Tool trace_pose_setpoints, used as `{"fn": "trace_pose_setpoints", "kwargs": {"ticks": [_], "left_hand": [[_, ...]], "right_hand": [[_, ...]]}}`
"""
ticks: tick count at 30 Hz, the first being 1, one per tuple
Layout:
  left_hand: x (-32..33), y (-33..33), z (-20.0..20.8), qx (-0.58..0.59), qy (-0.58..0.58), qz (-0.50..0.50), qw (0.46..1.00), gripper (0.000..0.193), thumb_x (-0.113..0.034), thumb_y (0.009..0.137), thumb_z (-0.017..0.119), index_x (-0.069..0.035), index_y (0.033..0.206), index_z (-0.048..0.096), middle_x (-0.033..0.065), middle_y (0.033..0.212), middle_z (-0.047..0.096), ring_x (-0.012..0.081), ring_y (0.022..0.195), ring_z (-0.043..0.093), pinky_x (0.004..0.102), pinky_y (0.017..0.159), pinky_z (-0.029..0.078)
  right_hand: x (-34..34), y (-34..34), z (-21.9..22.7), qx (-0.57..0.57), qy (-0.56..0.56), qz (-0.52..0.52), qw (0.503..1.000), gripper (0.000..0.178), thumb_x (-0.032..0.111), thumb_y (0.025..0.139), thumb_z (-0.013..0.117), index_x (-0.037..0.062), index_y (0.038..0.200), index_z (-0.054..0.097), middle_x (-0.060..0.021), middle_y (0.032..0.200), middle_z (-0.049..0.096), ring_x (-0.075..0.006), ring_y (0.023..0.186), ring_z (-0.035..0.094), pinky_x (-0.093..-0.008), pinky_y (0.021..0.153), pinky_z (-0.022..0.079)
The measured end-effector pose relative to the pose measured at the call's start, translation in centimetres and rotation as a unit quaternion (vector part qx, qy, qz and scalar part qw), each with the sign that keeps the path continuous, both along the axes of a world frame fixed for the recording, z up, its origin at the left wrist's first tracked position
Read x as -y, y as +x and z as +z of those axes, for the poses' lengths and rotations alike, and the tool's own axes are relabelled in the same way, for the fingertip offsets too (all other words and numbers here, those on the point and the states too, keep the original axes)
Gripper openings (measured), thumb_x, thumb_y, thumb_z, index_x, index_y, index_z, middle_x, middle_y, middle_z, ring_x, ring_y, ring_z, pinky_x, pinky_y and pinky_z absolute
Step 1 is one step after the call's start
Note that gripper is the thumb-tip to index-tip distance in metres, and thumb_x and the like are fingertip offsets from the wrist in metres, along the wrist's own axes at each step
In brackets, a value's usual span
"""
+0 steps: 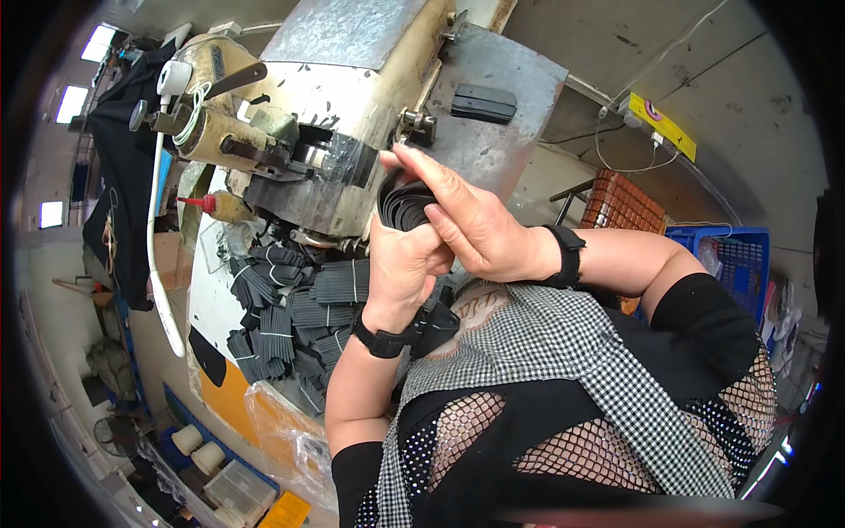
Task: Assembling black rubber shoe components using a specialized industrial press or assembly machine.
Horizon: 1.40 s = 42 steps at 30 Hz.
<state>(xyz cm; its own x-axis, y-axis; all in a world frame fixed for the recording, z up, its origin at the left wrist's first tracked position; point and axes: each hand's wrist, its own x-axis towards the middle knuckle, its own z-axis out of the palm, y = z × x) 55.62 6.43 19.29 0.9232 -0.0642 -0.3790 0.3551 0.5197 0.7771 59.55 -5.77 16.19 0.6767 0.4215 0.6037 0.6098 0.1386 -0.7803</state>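
Both hands are close together in front of the machine, around a curved bundle of dark strips [405, 208]. My left hand [400, 268] grips the bundle from below, its fingers wrapped round. My right hand [466, 211] is over the bundle's right side, with fingers fairly straight and pressed against the strips. Just beyond the hands stands the cream-coloured machine [356, 101], with a dark round metal part at its front left. Many dark grey strip bundles [330, 299], several tied with pale bands, are heaped on the worktable left of my left forearm.
A short stack of dark strips [484, 104] lies on the machine's metal side plate [519, 66]. A red-tipped bottle [224, 207] stands near the heap, beside a white lamp arm [158, 255]. Clear plastic [286, 431] hangs by the table. At right are a brown woven basket [620, 207] and blue crate [735, 260].
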Motion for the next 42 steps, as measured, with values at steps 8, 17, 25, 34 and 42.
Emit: {"fn": "trace_pose_setpoints", "kwargs": {"ticks": [8, 17, 25, 34, 42], "left_hand": [[0.7, -0.2, -0.7, 0.026, -0.021, 0.037, 0.999, 0.015, 0.001, 0.079, 0.058, -0.005, 0.092, 0.052, -0.0006, 0.067, 0.053, 0.0042, 0.044, 0.044, 0.0189, 0.036, 0.031], [-0.6, -0.8, -1.3, 0.048, -0.053, 0.025, 0.997, 0.032, 0.005, 0.079, 0.056, -0.003, 0.109, 0.050, 0.0010, 0.070, 0.053, 0.0052, 0.045, 0.043, 0.0183, 0.037, 0.031], [-1.1, -1.1, -1.6, 0.038, -0.170, 0.024, 0.984, 0.024, 0.005, 0.082, 0.051, -0.003, 0.104, 0.052, -0.0021, 0.061, 0.043, 0.0042, 0.043, 0.036, 0.0192, 0.038, 0.028], [-0.9, -1.5, -1.8, 0.052, -0.153, 0.022, 0.987, 0.018, -0.004, 0.090, 0.057, -0.002, 0.108, 0.053, -0.0009, 0.063, 0.045, 0.0044, 0.043, 0.036, 0.0196, 0.039, 0.027], [-2.2, -1.7, -1.7, 0.052, 0.060, -0.012, 0.997, 0.020, 0.004, 0.084, 0.062, 0.000, 0.103, 0.061, 0.0009, 0.071, 0.058, 0.0044, 0.053, 0.050, 0.0209, 0.045, 0.037]], "right_hand": [[-0.1, -0.8, -0.8, -0.078, 0.049, 0.006, 0.996, 0.052, 0.006, 0.096, 0.043, -0.0032, 0.143, 0.024, -0.0230, 0.136, 0.044, -0.0319, 0.125, 0.048, -0.0355, 0.103, 0.038], [0.5, -0.3, 0.0, -0.126, 0.053, 0.112, 0.984, 0.060, 0.006, 0.092, 0.048, -0.0028, 0.144, 0.021, -0.0208, 0.141, 0.040, -0.0278, 0.130, 0.043, -0.0372, 0.107, 0.034], [0.0, 0.2, 0.3, -0.320, 0.179, 0.222, 0.903, 0.068, 0.000, 0.089, 0.056, -0.0010, 0.145, 0.019, -0.0180, 0.144, 0.032, -0.0231, 0.130, 0.040, -0.0353, 0.105, 0.037], [0.6, 0.5, 1.5, -0.394, 0.117, 0.183, 0.893, 0.043, 0.002, 0.088, 0.062, -0.0017, 0.129, 0.050, -0.0092, 0.118, 0.058, -0.0144, 0.108, 0.056, -0.0281, 0.094, 0.045], [1.5, 2.4, 1.9, -0.313, 0.049, 0.163, 0.934, 0.035, 0.028, 0.097, 0.051, -0.0009, 0.116, 0.057, -0.0039, 0.098, 0.060, -0.0099, 0.085, 0.057, -0.0254, 0.076, 0.048]]}}
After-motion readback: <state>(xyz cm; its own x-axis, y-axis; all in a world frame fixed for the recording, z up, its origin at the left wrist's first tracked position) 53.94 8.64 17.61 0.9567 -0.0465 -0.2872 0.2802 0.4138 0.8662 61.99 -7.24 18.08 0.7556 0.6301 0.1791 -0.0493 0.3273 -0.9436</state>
